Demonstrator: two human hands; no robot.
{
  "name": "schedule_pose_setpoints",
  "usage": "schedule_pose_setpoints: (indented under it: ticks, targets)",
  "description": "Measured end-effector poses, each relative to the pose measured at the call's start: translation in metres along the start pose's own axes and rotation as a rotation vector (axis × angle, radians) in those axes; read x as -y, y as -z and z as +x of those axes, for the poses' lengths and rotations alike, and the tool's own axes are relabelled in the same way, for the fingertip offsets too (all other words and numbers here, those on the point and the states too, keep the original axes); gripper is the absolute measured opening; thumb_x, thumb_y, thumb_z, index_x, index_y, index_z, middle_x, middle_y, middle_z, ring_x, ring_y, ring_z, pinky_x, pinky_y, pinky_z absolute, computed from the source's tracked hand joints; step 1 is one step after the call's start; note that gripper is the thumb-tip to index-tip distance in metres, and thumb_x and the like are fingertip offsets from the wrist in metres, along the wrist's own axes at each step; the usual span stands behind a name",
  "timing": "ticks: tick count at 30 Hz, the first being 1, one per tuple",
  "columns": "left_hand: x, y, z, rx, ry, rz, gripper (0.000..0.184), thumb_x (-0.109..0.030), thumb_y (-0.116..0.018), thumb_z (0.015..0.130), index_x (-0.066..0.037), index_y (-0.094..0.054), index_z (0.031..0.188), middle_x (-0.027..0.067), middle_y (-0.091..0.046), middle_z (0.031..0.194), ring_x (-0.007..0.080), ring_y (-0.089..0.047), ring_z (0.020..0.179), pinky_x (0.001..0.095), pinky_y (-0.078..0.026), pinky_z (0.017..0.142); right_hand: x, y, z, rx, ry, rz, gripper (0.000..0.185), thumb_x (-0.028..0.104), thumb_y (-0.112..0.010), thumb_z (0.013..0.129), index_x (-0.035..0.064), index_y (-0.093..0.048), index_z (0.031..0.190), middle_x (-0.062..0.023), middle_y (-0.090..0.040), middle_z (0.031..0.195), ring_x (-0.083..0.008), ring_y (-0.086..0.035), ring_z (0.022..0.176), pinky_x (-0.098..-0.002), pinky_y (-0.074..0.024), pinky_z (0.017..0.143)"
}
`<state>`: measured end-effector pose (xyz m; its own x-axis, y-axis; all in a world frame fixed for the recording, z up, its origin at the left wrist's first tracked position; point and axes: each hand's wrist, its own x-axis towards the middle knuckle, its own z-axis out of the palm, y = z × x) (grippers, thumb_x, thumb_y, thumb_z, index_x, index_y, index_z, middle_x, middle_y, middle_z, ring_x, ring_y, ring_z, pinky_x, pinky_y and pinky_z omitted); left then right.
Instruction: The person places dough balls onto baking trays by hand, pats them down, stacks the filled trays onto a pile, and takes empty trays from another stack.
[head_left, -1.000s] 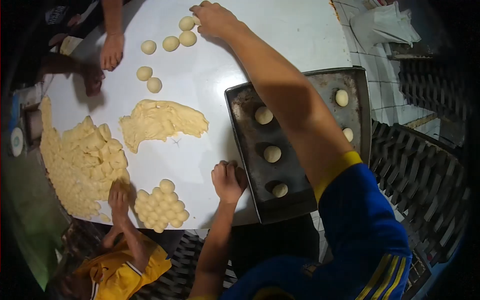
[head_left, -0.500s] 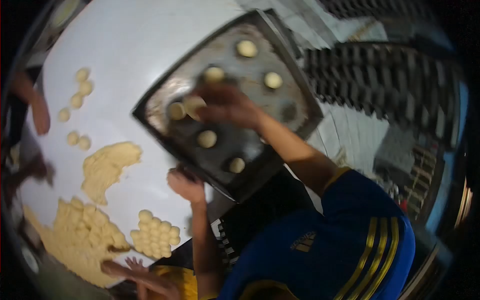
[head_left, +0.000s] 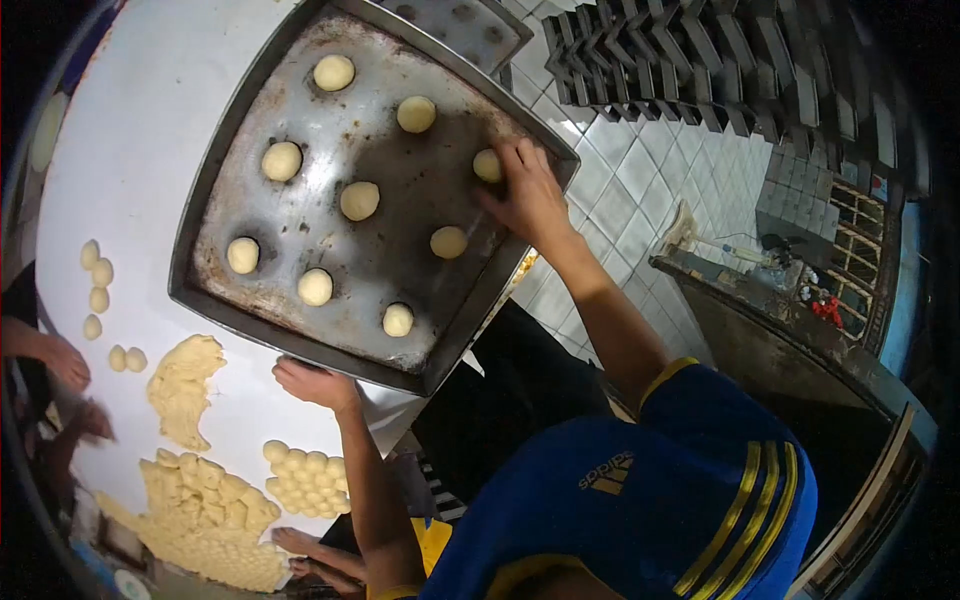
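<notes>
A dark metal tray carries several round dough balls spaced apart. Near its right corner, my right hand has its fingers around a dough ball that rests on the tray. My left hand is against the tray's near outer edge, fingers curled and partly hidden below the rim; what they hold, if anything, does not show. Left of it lie a flattened dough piece and a cluster of small dough balls on the white table.
Co-workers' hands are at the table's left edge and beside the pile of cut dough at lower left. Loose dough balls lie left. Stacked dark trays stand upper right, with a low counter at right.
The view has turned and shifted toward the tray. My right hand has moved from the table's far side over the tray to its right corner. More of the tray's dough balls show.
</notes>
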<state>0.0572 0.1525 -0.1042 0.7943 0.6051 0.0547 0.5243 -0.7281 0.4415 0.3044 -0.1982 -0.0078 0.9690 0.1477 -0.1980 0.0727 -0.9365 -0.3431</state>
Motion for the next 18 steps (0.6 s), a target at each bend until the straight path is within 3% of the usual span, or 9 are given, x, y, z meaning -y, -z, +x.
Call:
schedule_pose_setpoints:
  ticks: [1,2,4,8,10,12,14,17,18]
  targets:
    - [-0.002,0.001,0.001,0.005,-0.006,0.002,0.076,-0.070,-0.056,0.103,0.006,-0.052,0.107,0.0274,-0.049,0.104,0.0520,-0.052,0.102,0.0577,-0.044,0.089,0.011,0.005,0.000,-0.087,0.064,0.003,0.083,0.023,-0.086,0.092,0.0014,-0.048,0.163,-0.0249,-0.049,0.162,-0.0463,-0.047,0.151,-0.0521,-0.0410,0.126]
    - [-0.003,0.002,0.001,0.001,-0.003,-0.005,0.076,-0.070,-0.056,0.103,0.006,-0.052,0.106,0.0274,-0.049,0.104,0.0520,-0.052,0.102,0.0579,-0.044,0.089,0.012,-0.002,0.001,-0.086,0.055,0.004,0.083,0.023,-0.086,0.092,0.0014,-0.048,0.163,-0.0249,-0.049,0.162,-0.0463,-0.047,0.151,-0.0521,-0.0410,0.126]
    - [-0.007,0.003,0.004,0.003,-0.007,-0.015,0.076,-0.070,-0.057,0.103,0.006,-0.052,0.105,0.0273,-0.049,0.104,0.0521,-0.052,0.102,0.0581,-0.044,0.089,0.011,-0.024,0.010,-0.167,0.121,-0.088,0.090,0.040,-0.080,0.098,-0.0025,-0.040,0.167,-0.0282,-0.034,0.174,-0.0466,-0.036,0.161,-0.0545,-0.0324,0.133]
    - [0.000,0.002,0.000,0.019,-0.005,0.001,0.080,-0.075,-0.053,0.102,0.006,-0.052,0.105,0.0273,-0.049,0.104,0.0521,-0.052,0.102,0.0582,-0.044,0.090,-0.002,-0.074,0.009,-0.241,0.138,-0.060,0.083,0.041,-0.069,0.106,-0.0045,-0.038,0.168,-0.0275,-0.030,0.178,-0.0451,-0.030,0.166,-0.0538,-0.0287,0.135]
    - [0.000,0.003,0.000,0.018,-0.015,-0.013,0.082,-0.076,-0.052,0.102,0.006,-0.052,0.105,0.0273,-0.049,0.104,0.0520,-0.052,0.102,0.0579,-0.043,0.090,-0.021,-0.079,0.018,-0.184,0.096,0.117,0.072,0.042,-0.055,0.115,-0.0038,-0.039,0.169,-0.0270,-0.034,0.177,-0.0423,-0.032,0.166,-0.0506,-0.0261,0.136]
    - [-0.004,0.003,0.003,-0.015,-0.058,0.012,0.079,-0.077,-0.045,0.104,0.001,-0.054,0.109,0.0238,-0.049,0.104,0.0476,-0.051,0.098,0.0541,-0.042,0.086,-0.023,-0.040,0.021,-0.081,-0.196,1.133,0.068,0.045,-0.037,0.121,-0.0036,-0.039,0.169,-0.0263,-0.037,0.176,-0.0397,-0.031,0.167,-0.0470,-0.0227,0.137]
    - [0.001,0.002,0.003,-0.015,-0.066,0.018,0.075,-0.074,-0.046,0.105,0.000,-0.055,0.110,0.0232,-0.050,0.105,0.0470,-0.052,0.100,0.0529,-0.042,0.087,-0.020,-0.035,0.022,-0.124,-0.154,1.046,0.071,0.049,-0.028,0.122,-0.0025,-0.038,0.170,-0.0257,-0.037,0.177,-0.0387,-0.032,0.166,-0.0445,-0.0221,0.138]
    - [0.000,0.003,0.003,0.019,-0.055,0.041,0.069,-0.067,-0.047,0.106,0.001,-0.055,0.111,0.0224,-0.051,0.107,0.0463,-0.053,0.100,0.0528,-0.042,0.087,0.015,-0.052,0.014,-0.189,-0.006,0.029,0.075,0.053,-0.026,0.121,-0.0022,-0.038,0.170,-0.0257,-0.031,0.180,-0.0400,-0.026,0.168,-0.0506,-0.0185,0.138]
    - [0.000,0.002,0.004,0.020,-0.058,0.041,0.069,-0.067,-0.047,0.106,0.001,-0.055,0.111,0.0224,-0.051,0.107,0.0463,-0.053,0.100,0.0528,-0.042,0.087,0.019,-0.062,0.014,-0.191,-0.009,0.030,0.075,0.053,-0.026,0.121,-0.0022,-0.038,0.170,-0.0257,-0.031,0.180,-0.0400,-0.026,0.168,-0.0506,-0.0185,0.138]
